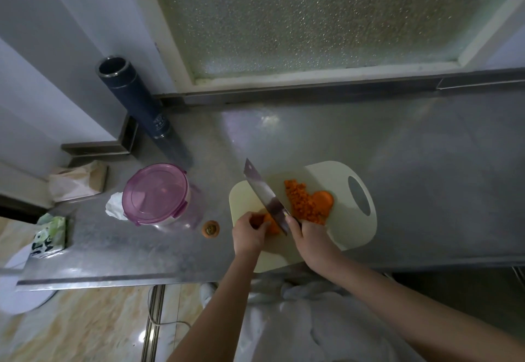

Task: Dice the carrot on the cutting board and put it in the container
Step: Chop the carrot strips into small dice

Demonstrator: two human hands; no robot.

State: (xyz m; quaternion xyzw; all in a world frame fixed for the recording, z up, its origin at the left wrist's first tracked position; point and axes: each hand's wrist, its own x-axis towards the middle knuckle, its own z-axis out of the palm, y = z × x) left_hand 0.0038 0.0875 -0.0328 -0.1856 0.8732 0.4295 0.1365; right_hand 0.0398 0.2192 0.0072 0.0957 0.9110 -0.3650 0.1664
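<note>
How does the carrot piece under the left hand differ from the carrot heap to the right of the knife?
The carrot piece is one solid chunk; the carrot heap is many small cubes. The left hand grips the carrot piece; no hand holds the carrot heap. The carrot piece lies left of the knife, the carrot heap right. Both are orange and on the cutting board.

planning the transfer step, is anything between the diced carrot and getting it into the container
The purple lid sits on the container, so the diced carrot cannot go in until it comes off. A carrot end lies on the counter between cutting board and container, probably easy to pass over.
</note>
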